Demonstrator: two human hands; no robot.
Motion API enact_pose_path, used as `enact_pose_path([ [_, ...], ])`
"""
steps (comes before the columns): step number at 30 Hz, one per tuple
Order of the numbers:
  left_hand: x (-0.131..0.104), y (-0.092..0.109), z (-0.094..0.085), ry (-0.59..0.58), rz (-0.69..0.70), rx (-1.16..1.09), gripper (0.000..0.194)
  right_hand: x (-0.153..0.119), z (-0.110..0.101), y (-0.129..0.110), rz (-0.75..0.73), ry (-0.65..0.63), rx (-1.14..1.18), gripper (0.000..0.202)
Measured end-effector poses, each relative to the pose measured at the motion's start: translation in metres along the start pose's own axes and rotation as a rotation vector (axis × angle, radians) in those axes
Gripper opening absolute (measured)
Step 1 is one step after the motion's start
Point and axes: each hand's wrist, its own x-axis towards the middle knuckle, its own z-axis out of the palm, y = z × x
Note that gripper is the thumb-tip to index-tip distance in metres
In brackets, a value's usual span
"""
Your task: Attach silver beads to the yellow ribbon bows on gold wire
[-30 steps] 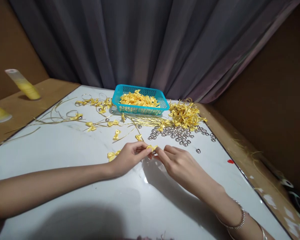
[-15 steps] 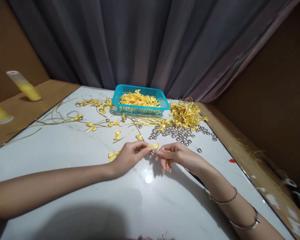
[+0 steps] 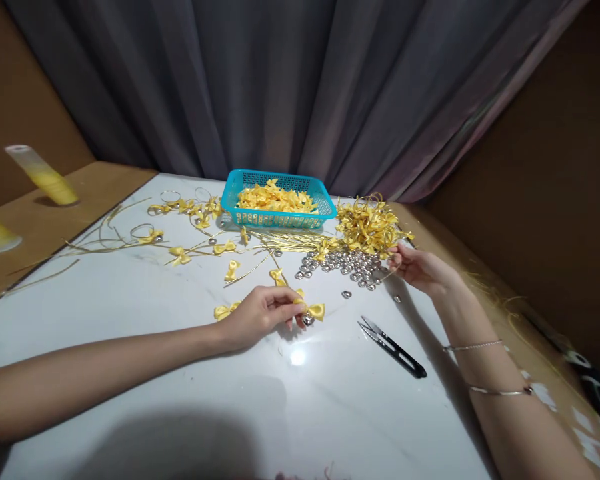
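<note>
Pinched in my left hand is a yellow ribbon bow, with a silver heart-shaped bead hanging just below it. My right hand is raised at the right edge of the silver bead pile, its fingers pressed together on a thin gold cord. Beyond it lies a heap of yellow bows with gold cords. Black thread snips lie on the white marbled table between my hands and nearer to me. A loose bow rests behind my left wrist.
A blue basket full of yellow bows stands at the back. Gold cords and scattered bows lie before it and to the left. Yellow spools stand at far left, and black-handled scissors lie at far right.
My right hand has moved away from my left, back and to the right, to the bead pile. The snips now show. The bow and bead in my left hand are more visible.
</note>
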Motion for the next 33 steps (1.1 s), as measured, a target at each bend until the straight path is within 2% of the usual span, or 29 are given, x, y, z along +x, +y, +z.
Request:
enact_pose_path([
  [5,-0.002,0.001,0.001,-0.033,-0.025,-0.026,0.020,0.005,-0.027,0.001,-0.005,0.043,0.058,0.025],
  [10,-0.003,0.001,0.001,-0.088,-0.036,-0.045,0.020,0.004,-0.044,0.003,-0.038,0.058,0.073,0.029],
  [20,-0.004,0.003,0.000,-0.177,-0.071,-0.047,0.018,0.001,-0.043,0.000,-0.052,0.018,-0.030,0.027],
  [24,-0.001,0.001,-0.001,-0.153,-0.078,-0.092,0.022,-0.010,-0.022,-0.006,0.017,-0.055,-0.121,0.017],
  [26,0.000,-0.001,-0.003,-0.138,-0.073,-0.150,0.023,-0.023,-0.002,-0.012,0.033,-0.121,-0.167,0.026],
  [28,0.002,-0.004,-0.004,-0.122,-0.070,-0.215,0.023,-0.040,0.023,-0.019,0.016,-0.294,-0.241,0.031],
  [31,0.004,-0.005,-0.005,-0.104,-0.085,-0.278,0.021,-0.065,0.058,-0.027,-0.019,-0.566,-0.328,0.029],
  [33,0.004,-0.004,-0.005,-0.104,-0.093,-0.295,0.020,-0.077,0.074,-0.029,-0.006,-0.685,-0.394,0.032],
])
